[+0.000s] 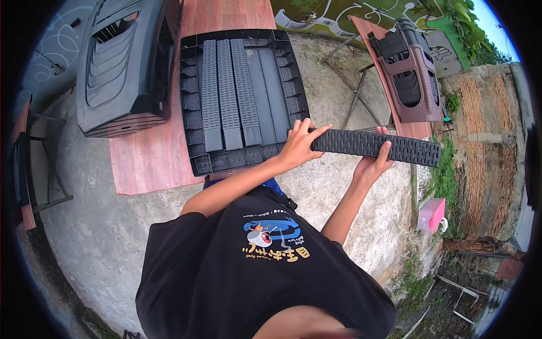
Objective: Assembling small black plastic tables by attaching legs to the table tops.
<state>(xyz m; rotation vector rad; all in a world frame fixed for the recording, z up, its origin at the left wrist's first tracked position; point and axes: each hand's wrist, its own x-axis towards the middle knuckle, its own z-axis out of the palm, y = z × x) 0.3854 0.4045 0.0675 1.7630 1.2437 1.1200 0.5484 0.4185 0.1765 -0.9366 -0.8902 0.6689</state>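
A long black plastic strip with a woven-look surface (pixel 361 143) is held up level in front of me, past the right side of the table. My left hand (pixel 302 144) grips its left end, thumb and fingers around the edges. My right hand (pixel 374 165) supports it from below near the right half, with the thumb over its near face. To the left, a rectangular black plastic frame (pixel 202 165) lies flat with its ribbed inside facing up. Inside it, three similar woven-look strips (pixel 230 96) rest side by side; the frame's right part shows smooth panels.
The frame sits on a reddish wood-grain table (pixel 141 172). A big dark plastic shell (pixel 121 73) stands at its left. Brown and black plastic pieces (pixel 409 79) rest on another board at the far right. A pink box (pixel 432 215) sits on the ground near a brick wall.
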